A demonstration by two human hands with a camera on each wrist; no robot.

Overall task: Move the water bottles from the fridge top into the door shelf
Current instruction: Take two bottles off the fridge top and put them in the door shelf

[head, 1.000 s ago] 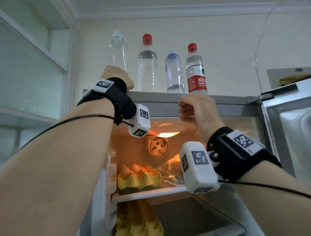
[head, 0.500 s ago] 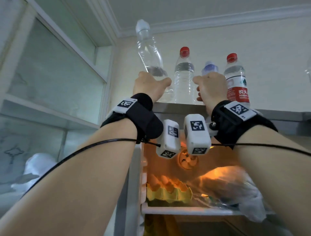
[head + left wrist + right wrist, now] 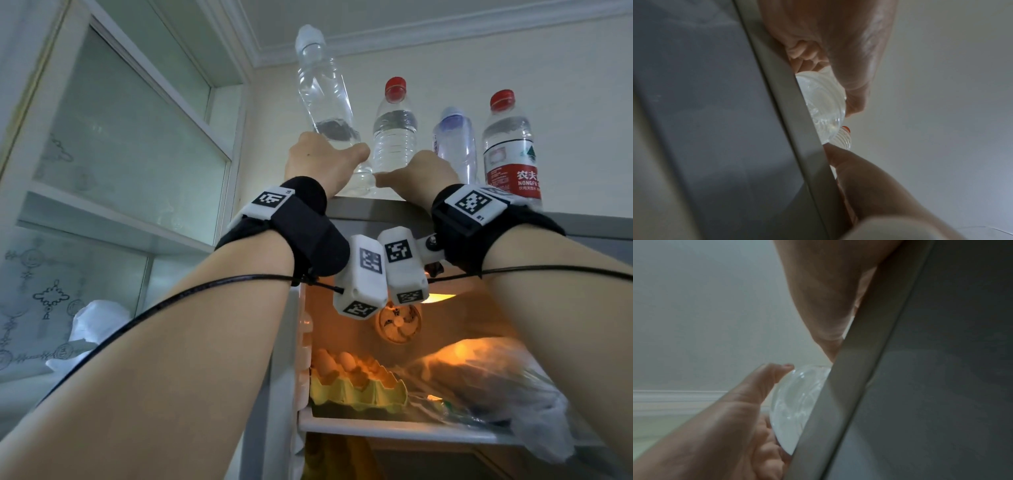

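Head view: four bottles on the fridge top; left hand wraps the base of the tilted clear bottle, probably tipping it to lift it off, while right hand reaches the base of the red-capped bottle, grip hidden. Left wrist view: fingers curl round that clear base. Right wrist view: the left hand's thumb presses the same base; right fingers' state cannot be told.

Clear glossy plastic water bottles stand on the fridge top's smooth matt grey surface.
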